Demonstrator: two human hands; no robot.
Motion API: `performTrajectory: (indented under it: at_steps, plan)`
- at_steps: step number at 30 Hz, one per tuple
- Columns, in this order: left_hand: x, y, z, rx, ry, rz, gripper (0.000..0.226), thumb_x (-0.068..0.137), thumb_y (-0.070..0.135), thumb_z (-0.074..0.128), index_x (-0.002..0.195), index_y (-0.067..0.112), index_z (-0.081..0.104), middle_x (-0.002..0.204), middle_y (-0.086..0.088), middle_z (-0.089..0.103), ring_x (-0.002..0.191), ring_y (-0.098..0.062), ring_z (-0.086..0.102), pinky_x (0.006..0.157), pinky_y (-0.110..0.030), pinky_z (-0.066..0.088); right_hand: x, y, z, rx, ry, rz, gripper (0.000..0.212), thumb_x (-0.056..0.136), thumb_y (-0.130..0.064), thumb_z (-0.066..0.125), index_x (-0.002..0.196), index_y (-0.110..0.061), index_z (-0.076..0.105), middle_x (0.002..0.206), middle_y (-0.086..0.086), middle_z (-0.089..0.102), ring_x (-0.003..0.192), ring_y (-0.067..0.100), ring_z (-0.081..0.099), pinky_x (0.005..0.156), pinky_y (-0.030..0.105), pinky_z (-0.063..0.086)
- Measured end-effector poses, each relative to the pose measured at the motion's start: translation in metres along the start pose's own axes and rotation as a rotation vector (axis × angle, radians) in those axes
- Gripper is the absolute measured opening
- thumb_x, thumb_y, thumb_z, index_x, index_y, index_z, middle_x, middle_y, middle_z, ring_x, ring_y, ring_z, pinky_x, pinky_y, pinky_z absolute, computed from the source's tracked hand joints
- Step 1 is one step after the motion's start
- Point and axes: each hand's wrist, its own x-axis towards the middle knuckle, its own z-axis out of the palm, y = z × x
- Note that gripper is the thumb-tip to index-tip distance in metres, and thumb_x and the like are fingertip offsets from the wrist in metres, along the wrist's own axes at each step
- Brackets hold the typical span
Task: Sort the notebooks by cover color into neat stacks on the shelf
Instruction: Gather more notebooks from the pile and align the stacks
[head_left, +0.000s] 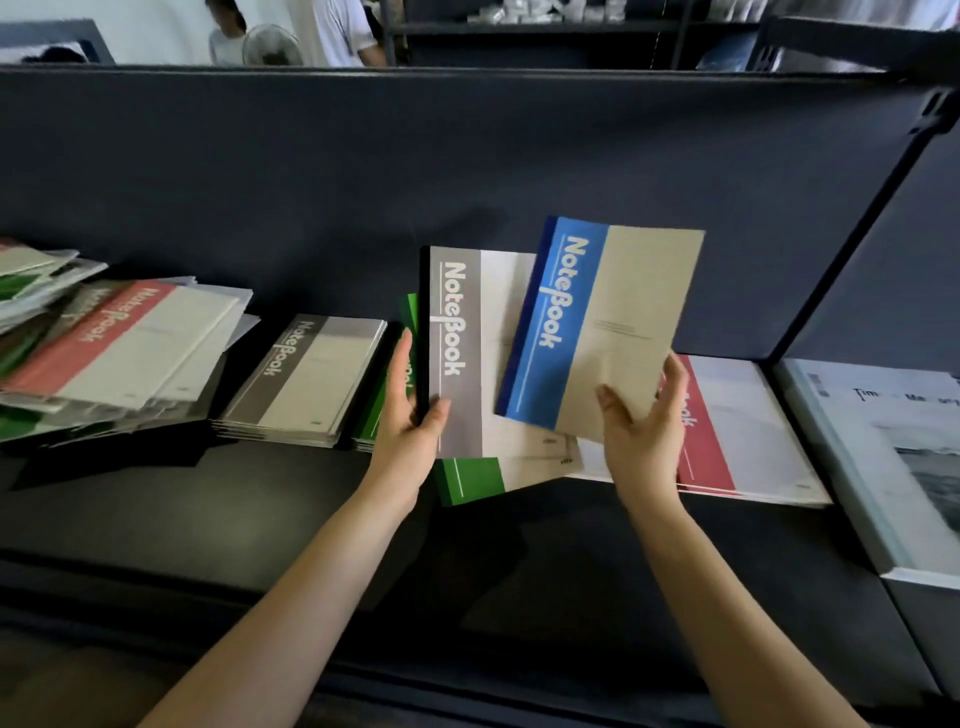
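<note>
Head view: both forearms reach out over the shelf (260, 519). The left hand (410, 421) grips the grey notebook (457, 338) at its spine edge, thumb on the cover. The right hand (644, 441) pinches the blue notebook (597, 322) at its lower edge. A green notebook (467, 480) is mostly hidden behind the grey. Both held notebooks are above the shelf, long axes upright, the blue one's top tilted right
</note>
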Motion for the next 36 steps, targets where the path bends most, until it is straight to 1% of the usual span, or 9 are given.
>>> performTrajectory:
  at_steps: [7,10,14,18,21,25,28,32,36]
  plan:
    - [0.012,0.004,-0.03,-0.042,0.192,-0.046,0.076,0.095,-0.012,0.042,0.139,0.049,0.032,0.134,0.017,0.048,0.126,-0.005,0.048,0.096,-0.026,0.046,0.03,-0.001,-0.025,-0.055,0.125,0.074,0.057,0.09,-0.007,0.06,0.138,-0.024,0.035,0.116,-0.012,0.053,0.093,0.011,0.055,0.078,0.023,0.042]
    - [0.014,0.002,-0.038,-0.053,0.235,-0.068,0.073,0.095,-0.012,0.042,0.145,0.04,0.029,0.107,0.029,0.057,0.099,0.011,0.058,0.075,-0.015,0.049,0.036,0.004,-0.033,-0.113,0.036,0.129,0.061,0.089,-0.009,0.062,0.142,-0.022,0.033,0.115,-0.009,0.052,0.101,0.016,0.055,0.082,0.03,0.045]
    - [0.013,0.005,-0.043,-0.044,0.165,-0.052,0.073,0.094,-0.015,0.041,0.146,0.035,0.029,0.104,0.038,0.048,0.087,0.025,0.054,0.068,-0.004,0.046,0.022,0.009,-0.021,-0.334,-0.19,0.161,0.078,0.089,-0.011,0.065,0.152,-0.018,0.019,0.142,0.006,0.045,0.124,0.028,0.048,0.091,0.029,0.04]
    - [0.02,0.008,-0.043,-0.028,0.083,-0.032,0.074,0.094,-0.015,0.043,0.139,0.043,0.033,0.11,0.042,0.045,0.097,0.027,0.051,0.075,-0.003,0.045,0.003,0.014,-0.003,-0.642,-0.308,0.098,0.085,0.089,-0.001,0.059,0.153,-0.019,0.007,0.155,0.013,0.018,0.136,0.035,0.03,0.101,0.034,0.037]
    - [0.022,0.005,-0.045,-0.016,0.011,-0.035,0.079,0.094,-0.011,0.047,0.127,0.061,0.039,0.143,0.022,0.041,0.132,-0.002,0.042,0.104,-0.023,0.04,0.004,0.018,-0.001,-0.853,-0.291,0.012,0.08,0.09,-0.009,0.062,0.153,-0.022,0.014,0.16,0.011,0.002,0.147,0.034,0.001,0.118,0.049,0.009]
    - [0.023,0.006,-0.038,-0.003,-0.07,-0.018,0.075,0.092,-0.006,0.053,0.128,0.057,0.037,0.141,0.027,0.038,0.131,-0.003,0.041,0.111,-0.033,0.034,-0.002,-0.006,0.005,-0.416,-0.26,0.01,0.056,0.095,-0.03,0.054,0.146,-0.02,0.035,0.148,0.003,0.04,0.134,0.019,0.04,0.105,0.03,0.036]
    - [0.023,0.009,-0.03,0.016,-0.136,0.011,0.069,0.09,0.004,0.06,0.128,0.056,0.035,0.134,0.038,0.034,0.125,0.009,0.038,0.111,-0.027,0.029,-0.013,-0.014,0.017,0.008,-0.451,0.236,0.056,0.086,-0.044,0.054,0.138,-0.029,0.04,0.129,-0.008,0.055,0.12,0.015,0.055,0.098,0.036,0.048]
    - [0.026,0.01,-0.026,-0.009,-0.095,0.011,0.073,0.079,0.017,0.072,0.126,0.061,0.039,0.142,0.022,0.042,0.13,-0.002,0.044,0.108,-0.029,0.038,-0.025,-0.008,0.035,0.072,-0.452,0.233,0.071,0.082,-0.023,0.073,0.138,-0.032,0.03,0.122,0.0,0.061,0.106,0.019,0.063,0.061,0.026,0.055]
    - [0.026,0.011,-0.032,-0.058,-0.06,-0.012,0.077,0.083,0.017,0.066,0.143,0.045,0.027,0.138,0.012,0.05,0.116,0.006,0.053,0.089,-0.013,0.048,-0.029,-0.007,0.048,0.19,-0.317,0.16,0.066,0.084,-0.008,0.07,0.134,-0.031,0.035,0.116,0.003,0.066,0.101,0.017,0.066,0.073,0.028,0.057]
